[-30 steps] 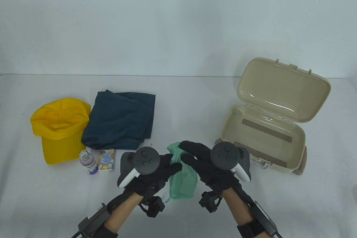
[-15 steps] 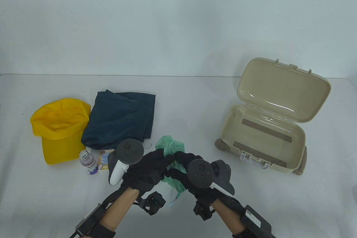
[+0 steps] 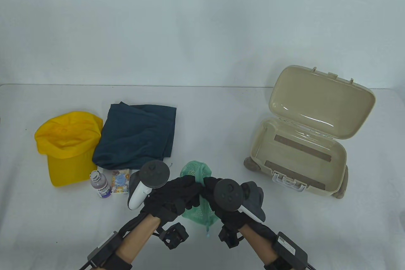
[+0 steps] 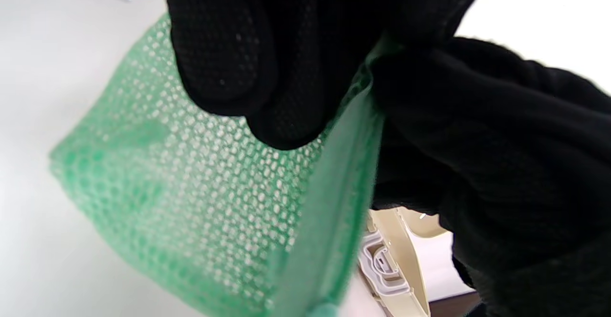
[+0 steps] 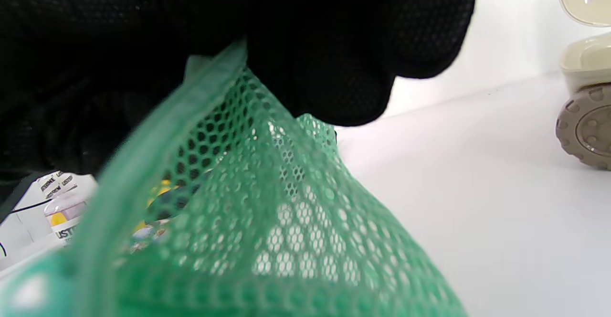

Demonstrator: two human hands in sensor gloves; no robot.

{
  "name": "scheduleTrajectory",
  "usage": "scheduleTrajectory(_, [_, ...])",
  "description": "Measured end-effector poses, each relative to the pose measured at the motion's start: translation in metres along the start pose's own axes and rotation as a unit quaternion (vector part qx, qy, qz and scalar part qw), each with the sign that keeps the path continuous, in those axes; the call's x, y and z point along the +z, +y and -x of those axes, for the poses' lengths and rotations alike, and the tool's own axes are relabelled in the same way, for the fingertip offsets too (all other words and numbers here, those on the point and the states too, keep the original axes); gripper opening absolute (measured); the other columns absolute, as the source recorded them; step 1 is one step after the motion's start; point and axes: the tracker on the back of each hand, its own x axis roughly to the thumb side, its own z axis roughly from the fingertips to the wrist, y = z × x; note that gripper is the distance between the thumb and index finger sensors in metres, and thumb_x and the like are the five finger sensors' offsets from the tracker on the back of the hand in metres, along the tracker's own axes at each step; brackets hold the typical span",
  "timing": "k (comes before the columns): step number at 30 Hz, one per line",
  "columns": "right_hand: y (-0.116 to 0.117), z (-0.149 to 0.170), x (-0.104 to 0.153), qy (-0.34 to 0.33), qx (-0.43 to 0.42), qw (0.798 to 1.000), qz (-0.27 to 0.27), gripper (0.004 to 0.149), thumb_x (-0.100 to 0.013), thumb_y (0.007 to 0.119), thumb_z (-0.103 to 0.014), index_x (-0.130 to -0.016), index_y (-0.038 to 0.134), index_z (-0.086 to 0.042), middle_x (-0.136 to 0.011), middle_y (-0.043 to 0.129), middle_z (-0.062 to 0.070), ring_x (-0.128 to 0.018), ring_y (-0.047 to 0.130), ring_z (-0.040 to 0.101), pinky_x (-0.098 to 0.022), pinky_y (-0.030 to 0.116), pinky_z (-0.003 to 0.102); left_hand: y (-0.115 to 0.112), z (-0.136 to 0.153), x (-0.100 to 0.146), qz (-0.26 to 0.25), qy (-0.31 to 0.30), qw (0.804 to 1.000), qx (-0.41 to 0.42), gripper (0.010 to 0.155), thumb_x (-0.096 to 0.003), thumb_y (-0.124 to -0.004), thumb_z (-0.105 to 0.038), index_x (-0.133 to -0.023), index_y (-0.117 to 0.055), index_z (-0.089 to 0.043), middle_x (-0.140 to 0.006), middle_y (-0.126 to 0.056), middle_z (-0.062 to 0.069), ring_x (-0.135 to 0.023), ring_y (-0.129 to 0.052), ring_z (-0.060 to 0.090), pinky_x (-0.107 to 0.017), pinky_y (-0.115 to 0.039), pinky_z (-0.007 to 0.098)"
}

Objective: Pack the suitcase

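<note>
A green mesh pouch (image 3: pixel 196 173) is at the table's front middle, held between both hands. My left hand (image 3: pixel 177 195) pinches its zipper edge; the left wrist view shows the fingers (image 4: pixel 248 68) on the mesh (image 4: pixel 191 183). My right hand (image 3: pixel 211 194) pinches the same edge from the right; the right wrist view shows fingers (image 5: pixel 334 59) gripping the mesh (image 5: pixel 267 221). The open beige suitcase (image 3: pixel 335 168) stands at the right, its lid (image 3: pixel 322 102) raised and its inside bare.
A yellow cap (image 3: pixel 68 143) and a folded dark blue cloth (image 3: pixel 136 135) lie at the left. A small purple bottle (image 3: pixel 100 185) and a patterned packet (image 3: pixel 121 182) sit in front of them. A suitcase wheel (image 5: pixel 584 133) shows in the right wrist view.
Both hands closed onto the pouch's edge and drew toward the front. The pouch went from lying flat under the hands to being held at its edge and spread.
</note>
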Motion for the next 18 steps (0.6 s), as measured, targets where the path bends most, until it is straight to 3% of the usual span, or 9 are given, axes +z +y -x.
scheduleTrajectory(10, [-0.001, 0.011, -0.005, 0.011, -0.051, 0.998, -0.038, 0.043, -0.051, 0.073, -0.043, -0.084, 0.083, -0.017, -0.070, 0.101, 0.000, -0.058, 0.104, 0.018, -0.047, 0.088, 0.038, 0.004, -0.007, 0.000, -0.031, -0.026, 0.993, -0.107, 0.046, -0.0549, -0.072, -0.042, -0.092, -0.077, -0.015, -0.080, -0.093, 0.005, -0.058, -0.104, 0.017, -0.046, -0.089, 0.033])
scheduleTrajectory(18, [-0.004, 0.029, -0.010, 0.037, -0.124, 0.989, -0.072, 0.043, -0.052, 0.072, -0.044, -0.083, 0.084, -0.017, -0.069, 0.101, 0.000, -0.056, 0.104, 0.019, -0.045, 0.088, 0.037, 0.013, -0.002, 0.001, -0.029, -0.023, 0.995, -0.091, 0.042, -0.0551, -0.072, -0.041, -0.091, -0.078, -0.020, -0.082, -0.093, 0.004, -0.059, -0.104, 0.018, -0.047, -0.088, 0.034])
